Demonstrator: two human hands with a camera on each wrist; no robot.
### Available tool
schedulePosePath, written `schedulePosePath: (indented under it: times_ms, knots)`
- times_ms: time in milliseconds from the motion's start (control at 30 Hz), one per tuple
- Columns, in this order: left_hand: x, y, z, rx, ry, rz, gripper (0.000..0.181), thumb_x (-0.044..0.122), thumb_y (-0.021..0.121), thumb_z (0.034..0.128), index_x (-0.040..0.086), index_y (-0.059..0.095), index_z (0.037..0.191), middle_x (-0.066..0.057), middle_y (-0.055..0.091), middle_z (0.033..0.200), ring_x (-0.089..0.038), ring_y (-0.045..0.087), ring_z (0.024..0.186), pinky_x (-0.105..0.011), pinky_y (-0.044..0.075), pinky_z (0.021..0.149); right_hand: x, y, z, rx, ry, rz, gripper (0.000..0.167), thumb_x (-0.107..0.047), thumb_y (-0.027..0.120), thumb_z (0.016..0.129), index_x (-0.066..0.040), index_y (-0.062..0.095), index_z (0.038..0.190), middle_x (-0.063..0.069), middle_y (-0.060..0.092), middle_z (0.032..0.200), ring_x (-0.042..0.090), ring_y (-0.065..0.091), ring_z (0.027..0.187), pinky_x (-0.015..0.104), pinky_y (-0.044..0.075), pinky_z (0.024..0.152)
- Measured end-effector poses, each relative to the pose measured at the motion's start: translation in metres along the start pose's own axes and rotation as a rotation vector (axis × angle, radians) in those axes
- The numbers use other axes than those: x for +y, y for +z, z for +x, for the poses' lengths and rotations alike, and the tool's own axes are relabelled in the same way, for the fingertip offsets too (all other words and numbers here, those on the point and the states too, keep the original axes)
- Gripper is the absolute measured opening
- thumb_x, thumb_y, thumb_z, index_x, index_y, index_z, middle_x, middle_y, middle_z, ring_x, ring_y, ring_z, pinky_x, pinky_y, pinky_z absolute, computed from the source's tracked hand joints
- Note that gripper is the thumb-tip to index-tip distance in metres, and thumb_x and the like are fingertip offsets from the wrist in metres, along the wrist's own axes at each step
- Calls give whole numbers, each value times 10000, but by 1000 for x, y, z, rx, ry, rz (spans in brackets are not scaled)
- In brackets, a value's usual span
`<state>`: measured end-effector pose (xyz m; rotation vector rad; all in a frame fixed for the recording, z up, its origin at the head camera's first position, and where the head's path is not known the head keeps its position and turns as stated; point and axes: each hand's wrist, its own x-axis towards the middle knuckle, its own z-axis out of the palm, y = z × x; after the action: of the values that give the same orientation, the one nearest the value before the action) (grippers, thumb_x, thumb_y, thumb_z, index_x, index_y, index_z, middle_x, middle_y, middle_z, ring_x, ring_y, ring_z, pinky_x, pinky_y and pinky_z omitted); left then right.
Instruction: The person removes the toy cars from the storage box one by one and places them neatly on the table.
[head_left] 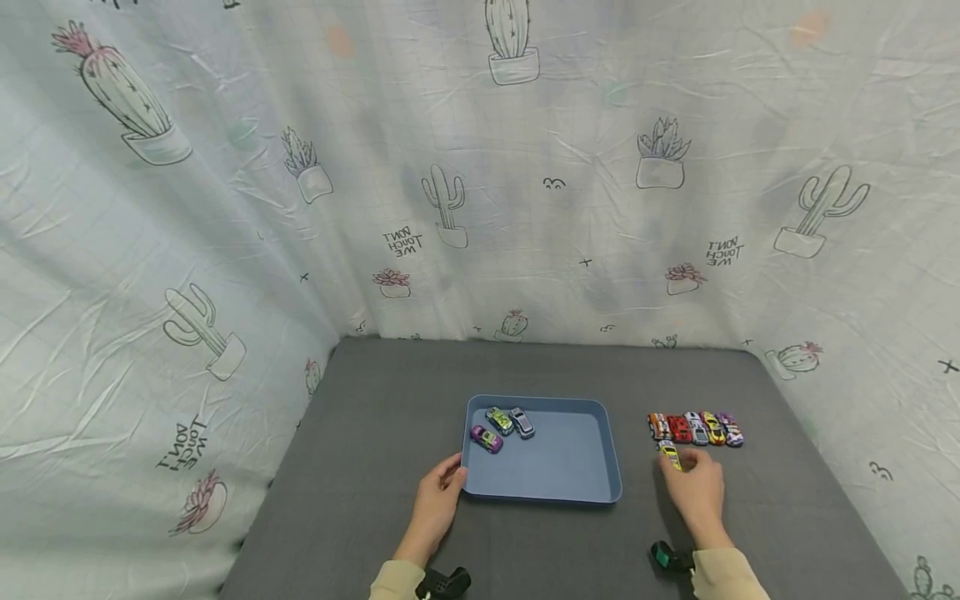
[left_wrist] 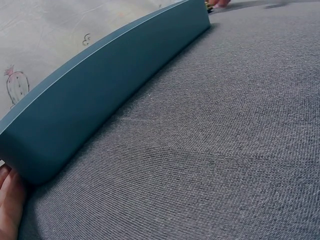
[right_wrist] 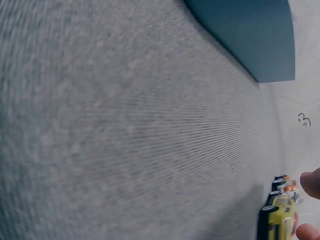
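My left hand (head_left: 437, 504) is at the left side of a blue tray (head_left: 540, 475), its fingers and thumb touching the outer wall near the front corner. In the left wrist view its fingers (left_wrist: 11, 202) lie against the corner of that wall. Inside the tray are a purple toy car (head_left: 487, 438), a green toy car (head_left: 499, 421) and a silver toy car (head_left: 522, 422). On the right, my right hand (head_left: 697, 492) is over a yellow toy car (head_left: 669, 454). The right wrist view shows its thumb and a finger spread apart just above that car.
Behind the yellow car, several toy cars stand side by side in a row, with a red car (head_left: 680, 429) among them. A grey cloth (head_left: 360, 417) covers the table. A white curtain (head_left: 570, 208) printed with cacti hangs behind and along the sides.
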<state>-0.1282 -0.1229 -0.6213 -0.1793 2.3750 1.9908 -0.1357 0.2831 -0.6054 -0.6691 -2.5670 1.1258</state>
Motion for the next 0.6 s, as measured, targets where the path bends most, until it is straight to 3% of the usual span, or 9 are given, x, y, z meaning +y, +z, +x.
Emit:
schedulePosePath:
  times_ms: [333, 600]
  knots:
    - [-5, 0, 2, 5, 16, -3, 424, 279, 582, 984, 40, 557, 1334, -139, 615, 1228, -260, 584, 1117, -421, 486, 942, -32, -2, -2, 7, -70, 18, 586, -417, 677, 888, 59, 574, 1214, 272, 521, 1146, 408, 472, 1059, 561, 383, 849]
    - [-4, 1, 0, -1, 12, 19, 424, 279, 567, 993, 31, 552, 1337, -143, 612, 1234, -272, 580, 1124, -423, 489, 938, -67, 11, -6, -60, -161, 70, 606, -422, 699, 877, 57, 567, 1223, 249, 539, 1192, 399, 521, 1090, 561, 427, 891]
